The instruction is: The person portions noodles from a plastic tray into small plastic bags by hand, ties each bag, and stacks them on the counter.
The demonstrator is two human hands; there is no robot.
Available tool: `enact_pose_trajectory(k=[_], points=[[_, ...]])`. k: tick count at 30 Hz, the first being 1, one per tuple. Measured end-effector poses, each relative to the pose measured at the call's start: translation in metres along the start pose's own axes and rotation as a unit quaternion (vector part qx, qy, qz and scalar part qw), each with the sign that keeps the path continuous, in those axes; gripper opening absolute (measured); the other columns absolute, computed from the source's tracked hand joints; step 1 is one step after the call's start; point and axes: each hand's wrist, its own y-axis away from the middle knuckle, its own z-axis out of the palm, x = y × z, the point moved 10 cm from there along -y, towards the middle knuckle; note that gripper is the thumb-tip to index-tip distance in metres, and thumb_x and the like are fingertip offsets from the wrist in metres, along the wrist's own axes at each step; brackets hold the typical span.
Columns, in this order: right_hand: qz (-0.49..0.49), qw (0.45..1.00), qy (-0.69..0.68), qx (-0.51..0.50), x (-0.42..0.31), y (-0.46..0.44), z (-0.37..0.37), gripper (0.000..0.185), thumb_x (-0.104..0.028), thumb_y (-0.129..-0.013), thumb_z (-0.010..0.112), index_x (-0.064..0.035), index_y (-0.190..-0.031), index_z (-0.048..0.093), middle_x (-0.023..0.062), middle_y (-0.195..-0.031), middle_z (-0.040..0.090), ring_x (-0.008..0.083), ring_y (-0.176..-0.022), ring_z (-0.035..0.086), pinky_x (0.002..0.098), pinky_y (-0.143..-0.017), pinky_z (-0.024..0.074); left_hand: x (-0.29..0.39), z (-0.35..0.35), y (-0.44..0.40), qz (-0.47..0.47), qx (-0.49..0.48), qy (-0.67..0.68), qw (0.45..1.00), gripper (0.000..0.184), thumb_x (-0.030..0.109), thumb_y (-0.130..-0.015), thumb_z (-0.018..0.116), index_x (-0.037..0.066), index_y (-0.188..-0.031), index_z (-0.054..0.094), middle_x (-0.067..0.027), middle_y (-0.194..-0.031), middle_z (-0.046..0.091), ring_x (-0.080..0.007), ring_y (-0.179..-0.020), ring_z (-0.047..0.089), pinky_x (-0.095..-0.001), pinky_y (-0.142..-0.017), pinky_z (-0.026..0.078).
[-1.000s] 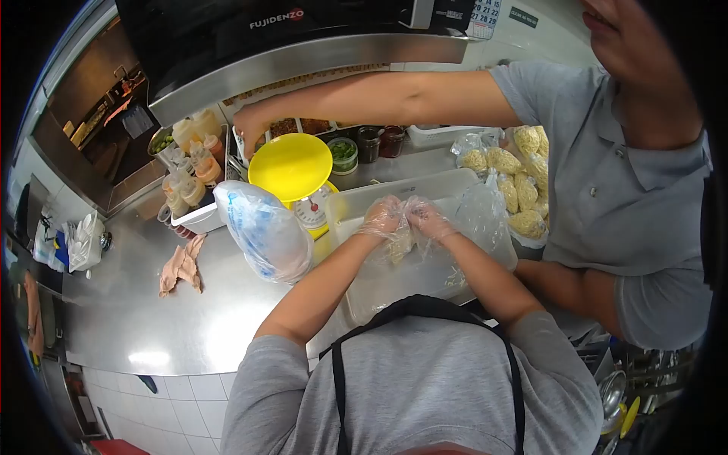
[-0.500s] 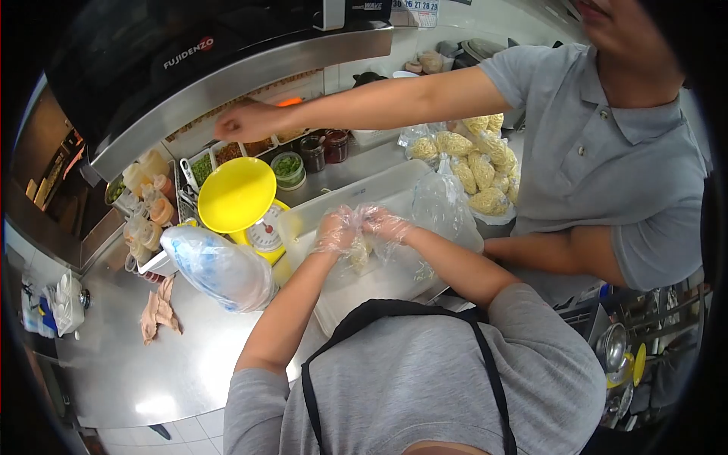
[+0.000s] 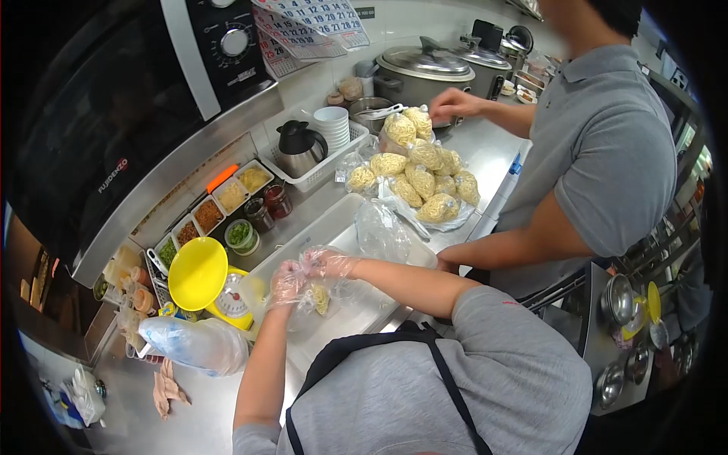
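My left hand (image 3: 288,283), in a clear plastic glove, pinches the top of a small clear bag of noodles (image 3: 319,299). Close beside it, my right hand (image 3: 327,263), also gloved, has its fingers closed on the same bag's top. The bag hangs over a translucent plastic tub (image 3: 299,345). An empty-looking clear plastic bag (image 3: 383,230) lies at the tub's right side. Left of my hands stands a yellow scale (image 3: 231,297) with a yellow dish (image 3: 198,274).
Filled noodle bags (image 3: 422,178) are piled behind the tub, near a co-worker (image 3: 599,152) on the right. A large white-blue plastic bag (image 3: 196,346) and a cloth (image 3: 168,388) lie left. Behind are topping containers (image 3: 208,216), a basket (image 3: 315,176) and a cooker (image 3: 422,76).
The view has swung to the right. The co-worker's arm has drawn back from over the toppings to beside the noodle bags. My hands stay together on the small bag.
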Motion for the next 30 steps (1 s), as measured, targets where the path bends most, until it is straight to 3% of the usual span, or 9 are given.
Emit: enact_pose_trajectory(k=[2,4,6,8,18,23,24,27,30], points=[[0.002,1.0,-0.008,-0.006,0.011,-0.003,-0.001,0.026,-0.027,-0.072,0.062,-0.0056,-0.087,0.059,0.0107,-0.088,0.06,0.0236,-0.08,0.056,0.0354,-0.073,0.0435,-0.016,0.007,0.003,-0.085,-0.003,0.121,0.989,0.025,0.031,-0.075,0.061,0.007,-0.078,0.055,-0.0102,-0.069,0.057,-0.022,-0.067,0.055,-0.0332,-0.063,0.044],[-0.02,0.984,0.151,-0.094,0.02,-0.011,0.007,0.029,-0.028,-0.076,0.06,-0.0054,-0.093,0.055,0.0115,-0.088,0.059,0.0213,-0.081,0.056,0.0349,-0.074,0.0432,-0.009,0.006,0.007,-0.065,-0.009,0.097,0.993,0.022,0.027,-0.073,0.062,0.007,-0.079,0.055,-0.0074,-0.07,0.057,-0.0185,-0.067,0.054,-0.0315,-0.063,0.043],[-0.053,0.981,0.154,-0.103,0.024,-0.019,0.009,0.029,-0.027,-0.074,0.061,-0.0053,-0.092,0.055,0.0121,-0.088,0.058,0.0229,-0.081,0.056,0.0348,-0.073,0.0433,0.011,0.0,0.01,-0.047,-0.011,0.077,0.996,0.02,0.023,-0.072,0.063,0.007,-0.08,0.056,-0.0046,-0.071,0.056,-0.0151,-0.066,0.052,-0.0299,-0.063,0.043],[-0.088,0.977,0.156,-0.112,0.025,-0.022,0.014,0.029,-0.027,-0.073,0.062,-0.0052,-0.092,0.056,0.0126,-0.088,0.058,0.0246,-0.08,0.057,0.0346,-0.073,0.0434,0.014,0.002,0.015,-0.126,-0.051,0.06,0.989,0.022,0.02,-0.068,0.066,0.005,-0.081,0.056,-0.0025,-0.075,0.056,-0.0125,-0.067,0.05,-0.0282,-0.063,0.043],[-0.195,0.955,0.102,-0.196,-0.001,-0.011,0.024,0.034,-0.018,-0.062,0.071,-0.0046,-0.088,0.054,0.0141,-0.085,0.056,0.0305,-0.085,0.053,0.0387,-0.075,0.0414,-0.021,0.006,0.017,-0.188,-0.026,0.013,0.982,0.02,0.015,-0.064,0.067,0.006,-0.075,0.053,-0.0019,-0.068,0.051,-0.013,-0.067,0.05,-0.0275,-0.061,0.041],[-0.164,0.967,0.087,-0.176,0.001,-0.01,0.017,0.038,-0.018,-0.061,0.071,-0.005,-0.091,0.052,0.0149,-0.088,0.055,0.0316,-0.087,0.051,0.0394,-0.078,0.0403,-0.057,0.024,0.033,-0.307,-0.168,0.072,0.934,0.02,0.015,-0.063,0.066,0.006,-0.076,0.053,-0.0019,-0.068,0.054,-0.0112,-0.059,0.05,-0.0265,-0.051,0.039],[-0.176,0.963,0.088,-0.186,0.0,-0.011,0.018,0.039,-0.018,-0.061,0.071,-0.005,-0.092,0.051,0.015,-0.089,0.054,0.0319,-0.088,0.051,0.0392,-0.079,0.0402,-0.034,0.022,0.036,-0.309,-0.148,0.089,0.935,0.021,0.024,-0.063,0.07,0.01,-0.061,0.055,0.003,-0.053,0.045,-0.0069,-0.048,0.042,-0.0238,-0.043,0.031],[-0.184,0.955,0.102,-0.209,-0.002,-0.008,0.018,0.041,-0.018,-0.06,0.071,-0.0045,-0.092,0.051,0.0157,-0.09,0.054,0.0321,-0.09,0.051,0.0387,-0.081,0.0401,-0.046,0.021,0.036,-0.278,-0.082,0.126,0.949,0.02,0.021,-0.062,0.07,0.01,-0.058,0.054,0.0033,-0.051,0.045,-0.008,-0.047,0.042,-0.0248,-0.043,0.031],[-0.175,0.946,0.108,-0.251,-0.002,-0.008,0.017,0.041,-0.018,-0.059,0.07,-0.0037,-0.093,0.053,0.0165,-0.092,0.055,0.0321,-0.093,0.051,0.0383,-0.082,0.0401,-0.036,0.016,0.036,-0.274,-0.096,0.056,0.955,0.02,0.009,-0.062,0.066,0.008,-0.077,0.053,-0.0004,-0.07,0.054,-0.0112,-0.062,0.051,-0.0256,-0.057,0.042]])
